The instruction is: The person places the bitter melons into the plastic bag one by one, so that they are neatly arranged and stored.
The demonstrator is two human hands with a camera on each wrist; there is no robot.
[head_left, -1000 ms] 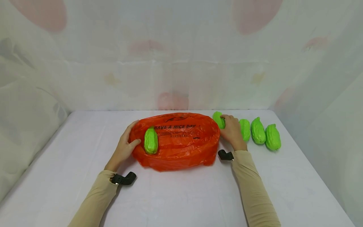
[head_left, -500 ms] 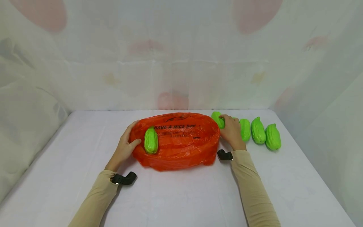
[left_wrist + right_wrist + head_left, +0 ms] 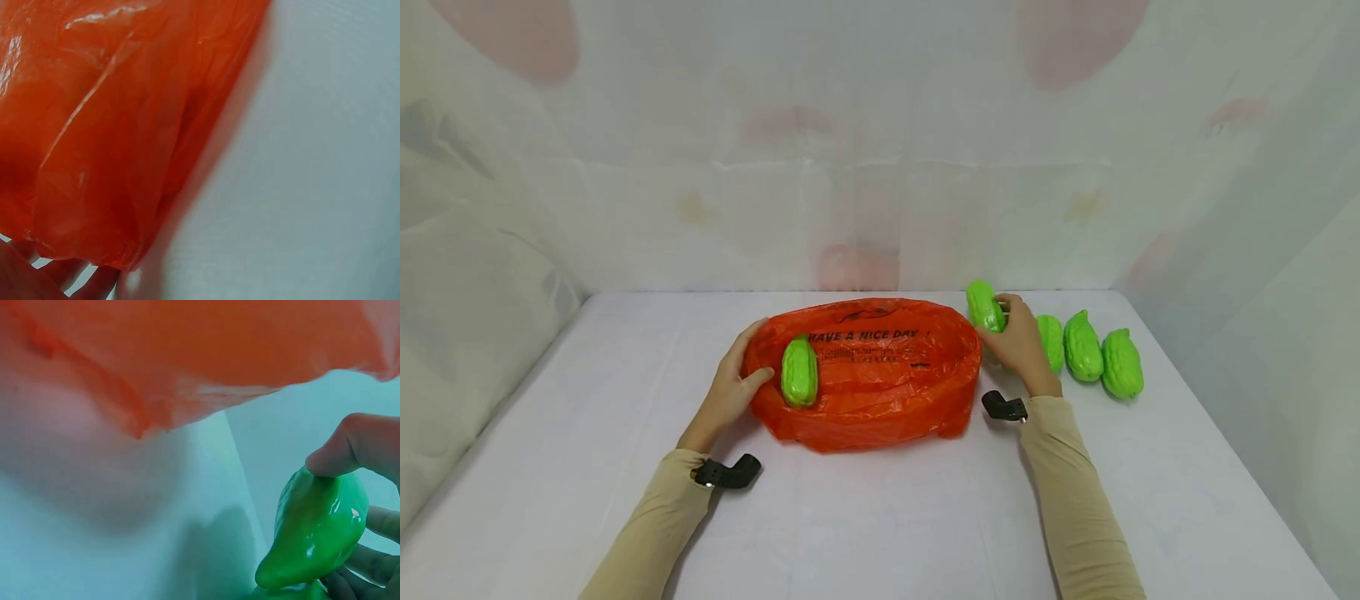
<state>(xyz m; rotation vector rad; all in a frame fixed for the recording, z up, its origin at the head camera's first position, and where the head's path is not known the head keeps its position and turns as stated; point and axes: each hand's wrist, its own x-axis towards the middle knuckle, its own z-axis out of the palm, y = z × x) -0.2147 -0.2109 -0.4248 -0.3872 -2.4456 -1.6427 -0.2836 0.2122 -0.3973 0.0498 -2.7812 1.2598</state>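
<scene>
A red plastic bag point(image 3: 880, 400) printed "HAVE A NICE DAY" lies with its mouth spread wide at mid-table. My left hand point(image 3: 727, 396) grips its left rim, thumb inside and fingers outside. Inside the bag's left end is a glossy green ribbed gourd point(image 3: 800, 372). Just beyond the bag's right rim, my right hand point(image 3: 1024, 346) holds a similar green gourd point(image 3: 985, 306). In the right wrist view, the thumb presses on one side of this gourd point(image 3: 319, 525) and the fingers support the other, with the bag overhead.
To the right of my right hand, more green gourds stand in a row: one partly hidden gourd point(image 3: 1051, 343), a middle gourd point(image 3: 1083, 347) and an outer gourd point(image 3: 1122, 363). The white table point(image 3: 865, 525) meets a pale curtain point(image 3: 880, 217) at the back.
My right hand has lifted the gourd up off the table and shifted slightly right and away. The left hand and the bag have stayed in place.
</scene>
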